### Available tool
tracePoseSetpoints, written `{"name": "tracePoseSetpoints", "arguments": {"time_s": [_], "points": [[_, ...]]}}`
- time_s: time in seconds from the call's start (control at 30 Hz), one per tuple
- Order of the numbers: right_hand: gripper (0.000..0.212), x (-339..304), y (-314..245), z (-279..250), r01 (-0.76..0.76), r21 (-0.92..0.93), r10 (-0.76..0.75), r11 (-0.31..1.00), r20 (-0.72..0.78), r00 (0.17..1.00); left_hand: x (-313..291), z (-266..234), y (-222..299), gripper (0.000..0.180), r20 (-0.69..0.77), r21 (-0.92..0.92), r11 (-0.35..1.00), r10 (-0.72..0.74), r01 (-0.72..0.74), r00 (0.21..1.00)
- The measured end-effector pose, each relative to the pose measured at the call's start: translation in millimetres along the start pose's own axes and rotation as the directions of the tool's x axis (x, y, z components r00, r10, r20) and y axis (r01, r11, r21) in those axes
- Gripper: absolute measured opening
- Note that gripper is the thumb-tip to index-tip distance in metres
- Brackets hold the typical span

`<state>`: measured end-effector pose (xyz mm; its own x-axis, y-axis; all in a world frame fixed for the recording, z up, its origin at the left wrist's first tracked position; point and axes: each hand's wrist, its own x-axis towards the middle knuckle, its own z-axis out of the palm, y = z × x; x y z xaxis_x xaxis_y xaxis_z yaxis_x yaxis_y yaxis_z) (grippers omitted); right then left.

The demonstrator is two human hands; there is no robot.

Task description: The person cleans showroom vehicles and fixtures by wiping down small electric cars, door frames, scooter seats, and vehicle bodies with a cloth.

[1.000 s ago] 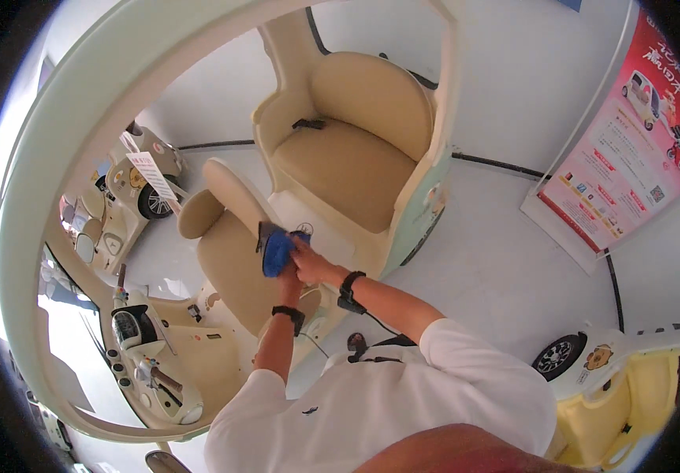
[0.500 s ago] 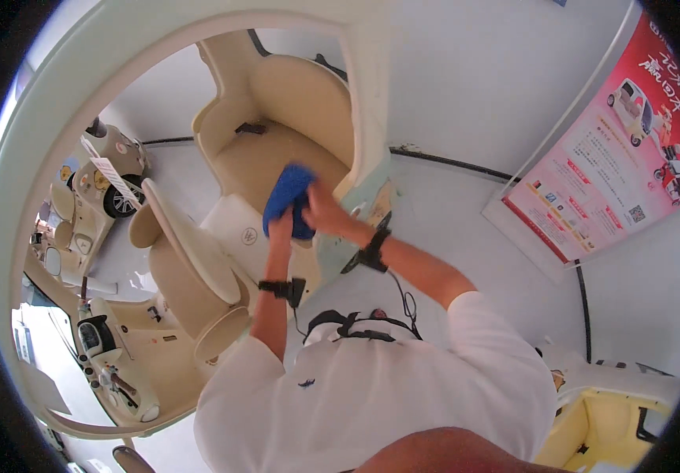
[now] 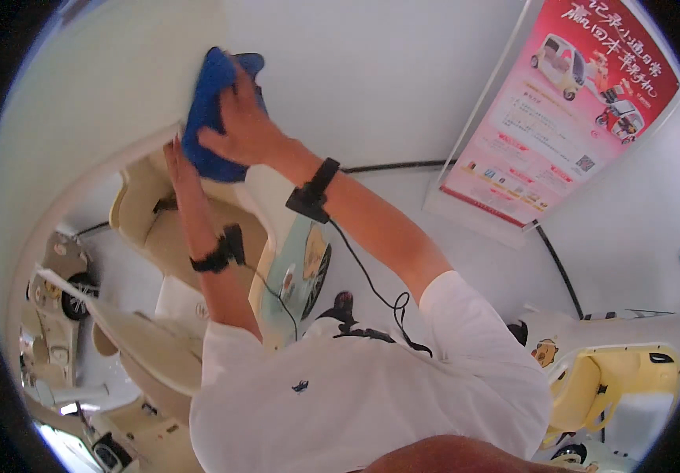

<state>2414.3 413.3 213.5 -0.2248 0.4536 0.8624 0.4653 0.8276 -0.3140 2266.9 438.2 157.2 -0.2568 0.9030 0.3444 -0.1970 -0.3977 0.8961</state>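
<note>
A blue cloth [image 3: 206, 118] lies against the pale cream body frame [image 3: 111, 94] of a small vehicle, at the upper edge of its door opening. My right hand [image 3: 245, 126] presses on the cloth from the right, holding it with bent, parted fingers. Just below the cloth, at the frame's edge, my left hand [image 3: 182, 165] reaches up with its fingers stretched out. Its far side is partly covered by the cloth, and I cannot tell whether it touches the frame. Black bands with cables circle both wrists.
Inside the vehicle are a beige rear seat [image 3: 233, 229] and a front seat [image 3: 139, 339]. A red and pink poster stand [image 3: 513, 134] leans at the right. Behind me to the lower right is a yellow-seated vehicle [image 3: 584, 386]; another small vehicle [image 3: 60, 276] stands at the left.
Both hands have risen from the rear seat area to the upper frame, the cloth going with them. The right hand is now spread over it; the left has come off it. My view has shifted.
</note>
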Motion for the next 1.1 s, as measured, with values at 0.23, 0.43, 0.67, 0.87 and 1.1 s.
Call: {"name": "tracePoseSetpoints", "arguments": {"time_s": [0.23, 0.43, 0.67, 0.87, 1.1], "points": [[0.091, -17, 41, 11, 0.155, 0.122, -0.143, 0.98, -0.095, 0.985, -52, 42, -8, 0.055, -0.246, -0.32, 0.945, -0.15, 0.066, 0.958], [0.096, -52, 71, 30, 0.06, 0.183, -0.029, 0.981, -0.168, 0.985, -77, 35, -32, 0.068, -0.378, -0.157, 0.988, -0.055, -0.005, 0.924], [0.085, -148, 85, 53, -0.101, 0.126, 0.104, 0.987, -0.019, 0.994, -159, 1, -61, 0.045, -0.011, 0.8, 0.596, 0.122, -0.065, 0.992], [0.053, -125, 71, 32, 0.057, 0.156, -0.097, 0.986, 0.26, 0.961, -167, -9, -59, 0.03, -0.367, 0.678, 0.683, -0.008, 0.273, 0.93], [0.025, 18, 20, -9, 0.627, 0.36, -0.673, 0.691, 0.005, 0.74, -125, 14, 35, 0.027, -0.364, 0.825, 0.535, 0.75, -0.182, 0.552]]}}
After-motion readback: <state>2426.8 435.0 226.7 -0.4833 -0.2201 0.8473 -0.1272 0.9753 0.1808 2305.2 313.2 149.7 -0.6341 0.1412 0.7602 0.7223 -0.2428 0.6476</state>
